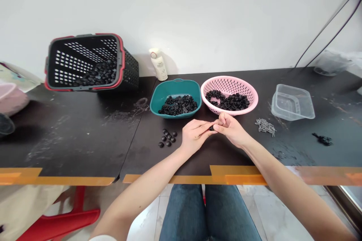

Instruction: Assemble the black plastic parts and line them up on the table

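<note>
My left hand [196, 135] and my right hand [230, 130] meet above the black table [70, 143], their fingertips pinching a small black plastic part [211, 128] that they mostly hide. Just behind my right hand stands a pink perforated colander [229, 83] holding a heap of black plastic pieces. To its left, a teal plastic basin [175, 87] holds more of them. Several black round pieces [168, 137] lie on the table left of my left hand, and a pile of grey ribbed pins [265, 126] lies to the right of my right hand.
A tipped black-and-red basket [85, 37] with black pieces inside lies at the back left. A clear plastic tray [292, 102], a small black clump [322, 139] and a white bottle [158, 64] stand nearby. Orange tape [237, 175] runs along the table's front edge.
</note>
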